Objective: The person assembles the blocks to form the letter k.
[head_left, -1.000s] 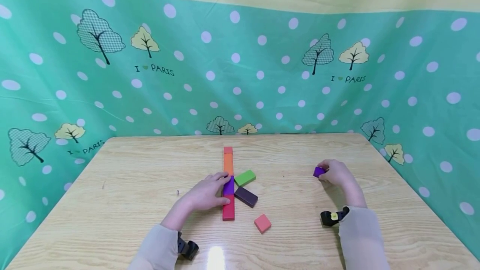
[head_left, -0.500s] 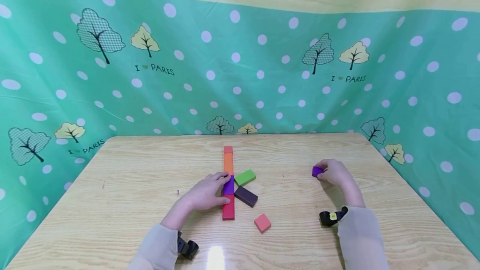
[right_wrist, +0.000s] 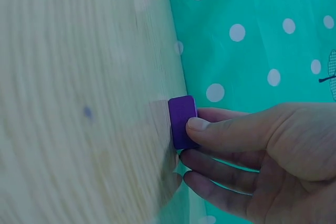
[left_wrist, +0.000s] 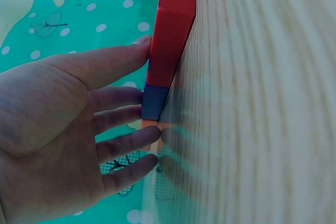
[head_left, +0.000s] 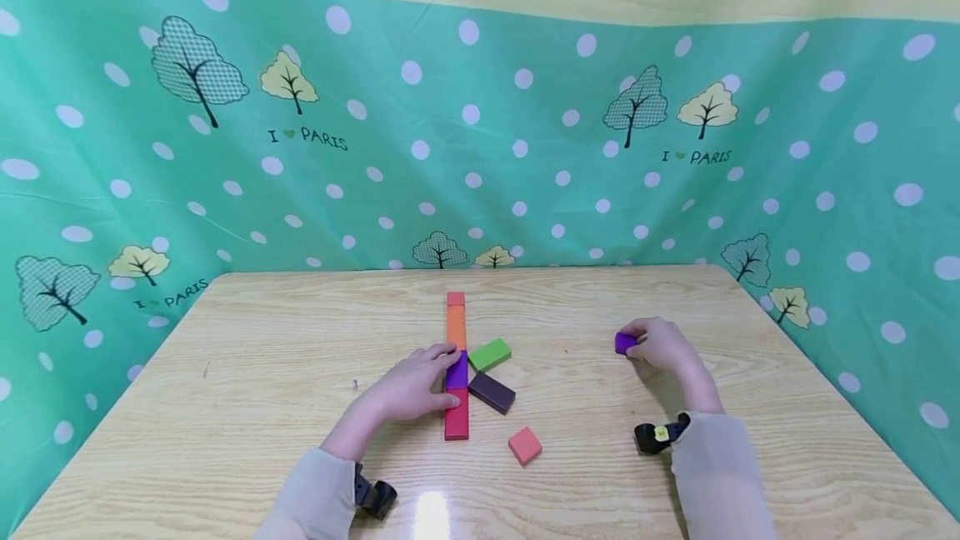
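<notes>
A straight row of blocks lies on the table: a small red block (head_left: 456,299) at the far end, an orange block (head_left: 456,327), a purple block (head_left: 457,371) and a red block (head_left: 457,415) nearest me. Against the left side of this row rests my left hand (head_left: 414,386), thumb by the near red block and fingers extended, as the left wrist view shows. Over on the right, my right hand (head_left: 667,348) pinches a small purple block (right_wrist: 182,123) between thumb and fingers, its lower edge at or close to the tabletop.
Just right of the row lie a green block (head_left: 491,354) and a dark block (head_left: 492,392). A small red block (head_left: 525,446) sits nearer me. Behind the wooden table (head_left: 262,357) hangs a green dotted cloth (head_left: 465,148).
My right hand has moved slightly left with the purple block in its pinch. The left hand and the row of blocks have stayed in place.
</notes>
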{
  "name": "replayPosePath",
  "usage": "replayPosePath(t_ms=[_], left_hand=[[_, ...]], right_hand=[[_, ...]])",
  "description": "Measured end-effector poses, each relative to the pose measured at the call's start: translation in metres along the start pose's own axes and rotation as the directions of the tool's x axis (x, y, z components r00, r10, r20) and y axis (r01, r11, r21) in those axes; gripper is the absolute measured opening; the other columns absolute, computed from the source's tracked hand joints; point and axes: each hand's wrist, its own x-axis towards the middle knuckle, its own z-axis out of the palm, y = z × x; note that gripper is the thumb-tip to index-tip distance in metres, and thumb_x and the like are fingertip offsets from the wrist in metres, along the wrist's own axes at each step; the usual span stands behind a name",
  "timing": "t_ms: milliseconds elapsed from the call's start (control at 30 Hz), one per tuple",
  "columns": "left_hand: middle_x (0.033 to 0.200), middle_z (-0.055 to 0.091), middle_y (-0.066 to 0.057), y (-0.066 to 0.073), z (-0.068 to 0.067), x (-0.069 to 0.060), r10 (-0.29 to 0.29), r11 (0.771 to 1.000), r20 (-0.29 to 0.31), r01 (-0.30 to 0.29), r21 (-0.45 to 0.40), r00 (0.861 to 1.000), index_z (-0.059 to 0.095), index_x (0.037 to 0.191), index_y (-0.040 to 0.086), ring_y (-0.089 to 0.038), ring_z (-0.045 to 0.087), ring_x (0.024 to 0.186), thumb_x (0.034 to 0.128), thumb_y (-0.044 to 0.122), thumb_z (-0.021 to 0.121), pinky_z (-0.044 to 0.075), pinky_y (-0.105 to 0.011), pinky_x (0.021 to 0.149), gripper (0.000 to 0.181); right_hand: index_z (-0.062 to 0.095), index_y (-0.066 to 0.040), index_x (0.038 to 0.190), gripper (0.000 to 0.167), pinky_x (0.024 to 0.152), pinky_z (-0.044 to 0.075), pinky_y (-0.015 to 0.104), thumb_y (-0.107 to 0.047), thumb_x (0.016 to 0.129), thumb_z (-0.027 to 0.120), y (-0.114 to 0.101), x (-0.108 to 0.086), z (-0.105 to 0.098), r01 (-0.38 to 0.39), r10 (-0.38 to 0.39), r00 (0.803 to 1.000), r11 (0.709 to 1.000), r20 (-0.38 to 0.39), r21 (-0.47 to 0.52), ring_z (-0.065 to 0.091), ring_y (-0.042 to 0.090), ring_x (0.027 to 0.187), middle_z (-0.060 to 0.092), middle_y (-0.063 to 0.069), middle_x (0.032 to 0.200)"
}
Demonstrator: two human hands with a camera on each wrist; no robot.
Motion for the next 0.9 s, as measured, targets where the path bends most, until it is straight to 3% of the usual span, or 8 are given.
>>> replayPosePath(t_ms=[167,500,900], left_hand=[[0.144,0.034,-0.012,0.0,0.0,0.0,0.005,1.0,0.001,-0.005,0.004,1.0,0.041,0.136,0.006,-0.037,0.033,0.129,0.081,0.033,0.067,0.031,-0.049,0.104,0.067],[0.144,0.034,-0.012,-0.001,0.0,0.001,0.015,1.0,-0.006,-0.015,0.009,1.0,0.041,0.136,0.005,-0.036,0.034,0.129,0.0812,0.032,0.067,0.031,-0.048,0.105,0.067],[0.144,0.034,-0.011,0.0,0.0,0.0,0.004,1.0,-0.002,-0.004,-0.004,1.0,0.041,0.136,0.005,-0.037,0.033,0.13,0.0808,0.032,0.067,0.03,-0.049,0.105,0.067]], right_hand=[[0.058,0.007,0.112,0.034,0.078,0.05,0.043,0.0,0.079,0.063,-0.003,0.001,0.003,0.004,-0.004,1.0,1.0,-0.001,0.014,0.059,0.034,0.093,0.06,0.025,0.107],[0.058,0.007,0.113,0.034,0.064,0.052,0.028,0.002,0.08,0.061,-0.009,0.004,0.009,-0.008,0.007,1.0,0.997,0.012,0.074,0.061,0.027,0.087,0.061,0.024,0.104],[0.06,0.006,0.112,0.034,0.084,0.048,0.046,0.002,0.078,0.064,-0.022,0.006,0.016,0.025,-0.025,1.0,1.0,-0.008,0.0,0.057,0.038,0.098,0.058,0.026,0.107]])
